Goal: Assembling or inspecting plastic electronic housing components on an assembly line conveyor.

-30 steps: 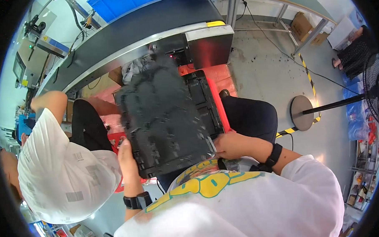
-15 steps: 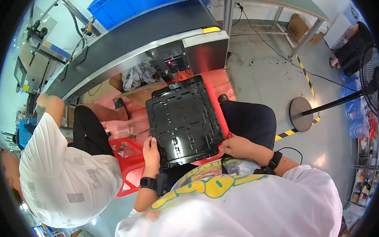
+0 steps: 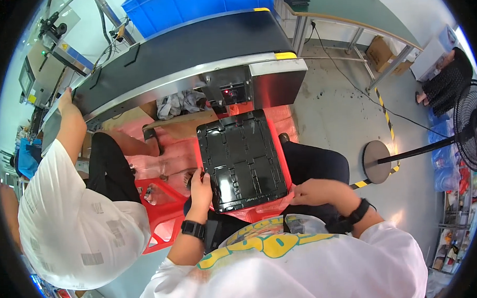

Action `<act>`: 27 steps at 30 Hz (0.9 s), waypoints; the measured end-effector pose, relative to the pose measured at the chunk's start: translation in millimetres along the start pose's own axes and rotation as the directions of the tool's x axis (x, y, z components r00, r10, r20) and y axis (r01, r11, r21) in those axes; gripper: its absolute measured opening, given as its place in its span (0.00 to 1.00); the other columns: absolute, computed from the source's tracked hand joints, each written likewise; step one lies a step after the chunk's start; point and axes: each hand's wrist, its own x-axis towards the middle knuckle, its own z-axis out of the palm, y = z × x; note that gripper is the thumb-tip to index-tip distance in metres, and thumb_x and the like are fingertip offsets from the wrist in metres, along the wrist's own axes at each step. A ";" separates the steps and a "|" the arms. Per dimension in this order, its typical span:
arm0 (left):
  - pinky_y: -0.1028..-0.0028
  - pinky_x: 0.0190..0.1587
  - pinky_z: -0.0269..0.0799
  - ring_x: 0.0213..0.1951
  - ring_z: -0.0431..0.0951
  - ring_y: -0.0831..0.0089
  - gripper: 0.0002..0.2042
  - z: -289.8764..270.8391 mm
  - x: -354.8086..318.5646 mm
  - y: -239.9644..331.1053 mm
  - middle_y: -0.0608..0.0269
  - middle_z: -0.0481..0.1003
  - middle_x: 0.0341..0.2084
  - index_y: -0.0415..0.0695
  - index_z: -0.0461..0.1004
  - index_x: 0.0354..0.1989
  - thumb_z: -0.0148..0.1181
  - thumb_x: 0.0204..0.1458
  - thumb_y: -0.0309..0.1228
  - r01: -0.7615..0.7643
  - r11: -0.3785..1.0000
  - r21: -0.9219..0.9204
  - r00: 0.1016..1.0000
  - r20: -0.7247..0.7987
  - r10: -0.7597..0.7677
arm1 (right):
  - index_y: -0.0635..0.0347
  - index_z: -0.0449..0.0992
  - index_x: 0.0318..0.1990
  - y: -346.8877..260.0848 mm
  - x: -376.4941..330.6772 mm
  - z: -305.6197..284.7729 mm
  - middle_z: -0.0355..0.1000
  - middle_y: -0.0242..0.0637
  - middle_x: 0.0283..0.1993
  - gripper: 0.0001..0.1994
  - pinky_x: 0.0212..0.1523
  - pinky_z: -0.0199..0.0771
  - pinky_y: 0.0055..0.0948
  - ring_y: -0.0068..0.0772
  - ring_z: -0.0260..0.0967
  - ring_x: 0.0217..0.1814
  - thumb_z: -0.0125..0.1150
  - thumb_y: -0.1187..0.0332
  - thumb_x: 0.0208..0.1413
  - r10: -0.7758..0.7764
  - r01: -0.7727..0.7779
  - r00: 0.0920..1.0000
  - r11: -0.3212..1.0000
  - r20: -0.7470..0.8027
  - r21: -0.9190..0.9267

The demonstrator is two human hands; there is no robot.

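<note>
A glossy black moulded plastic tray [image 3: 244,162] lies in front of my lap, on top of a red base whose edges show on both sides. My left hand [image 3: 200,189] is closed on the tray's near left side, thumb up along the rim. Beside the near right corner, my right hand [image 3: 316,192] is closed, with its fingertips pinching wrinkled red plastic film [image 3: 269,208] that shows along the tray's near edge. Dark bands with small black modules sit on both my wrists.
A conveyor [image 3: 193,48] with a black belt runs across ahead; thin dark pieces [image 3: 125,56] lie on it. At left, a co-worker [image 3: 83,228] in white sits with one hand at the belt's edge. A blue crate [image 3: 191,11] stands behind; a fan [image 3: 466,125] stands right.
The black tray has settled squarer on the red base, whose left edge now shows. My right hand has slid off the tray's corner to the red film. The co-worker's hand has reached the conveyor.
</note>
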 end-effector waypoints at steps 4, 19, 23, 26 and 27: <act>0.70 0.50 0.64 0.47 0.71 0.64 0.17 -48.7 14.6 52.0 0.49 0.70 0.44 0.33 0.66 0.49 0.49 0.55 0.31 -0.081 0.995 -0.053 0.997 0.002 0.081 | 0.60 0.73 0.36 -46.7 -43.3 -109.1 0.72 0.39 0.29 0.13 0.36 0.68 0.31 0.34 0.69 0.32 0.54 0.58 0.54 -0.247 0.298 0.922 0.944 -0.299 0.138; 0.61 0.49 0.64 0.47 0.71 0.58 0.22 -204.6 262.7 208.1 0.47 0.71 0.43 0.37 0.67 0.47 0.49 0.54 0.44 -0.244 0.494 0.835 0.574 -0.286 0.767 | 0.62 0.72 0.47 -220.8 229.0 -318.3 0.67 0.50 0.50 0.31 0.49 0.64 0.40 0.48 0.65 0.50 0.41 0.41 0.54 -0.255 -0.138 0.719 0.859 -0.647 -0.492; 0.59 0.50 0.63 0.48 0.69 0.49 0.29 -169.9 298.3 215.6 0.43 0.71 0.41 0.38 0.66 0.49 0.43 0.53 0.53 -0.075 0.432 0.899 0.770 -0.223 0.598 | 0.56 0.73 0.47 -218.4 262.4 -327.5 0.68 0.44 0.52 0.28 0.53 0.63 0.39 0.46 0.65 0.54 0.51 0.43 0.48 -0.195 -0.226 0.683 0.860 -0.704 -0.457; 0.56 0.46 0.65 0.46 0.70 0.49 0.24 -163.4 295.1 225.1 0.43 0.71 0.41 0.41 0.69 0.44 0.43 0.54 0.51 -0.015 0.385 0.923 0.906 -0.150 0.396 | 0.56 0.76 0.41 -208.3 259.7 -312.4 0.72 0.44 0.43 0.18 0.44 0.70 0.36 0.43 0.69 0.46 0.56 0.54 0.48 -0.077 0.060 0.710 0.997 -0.700 -0.049; 0.55 0.45 0.65 0.46 0.70 0.49 0.22 -150.5 298.2 235.2 0.43 0.71 0.41 0.42 0.69 0.42 0.44 0.54 0.50 -0.095 0.360 0.928 0.858 -0.107 0.503 | 0.60 0.75 0.30 -200.7 226.1 -322.2 0.66 0.37 0.28 0.14 0.29 0.62 0.32 0.34 0.64 0.30 0.57 0.57 0.48 -0.104 0.093 0.710 0.994 -0.696 -0.053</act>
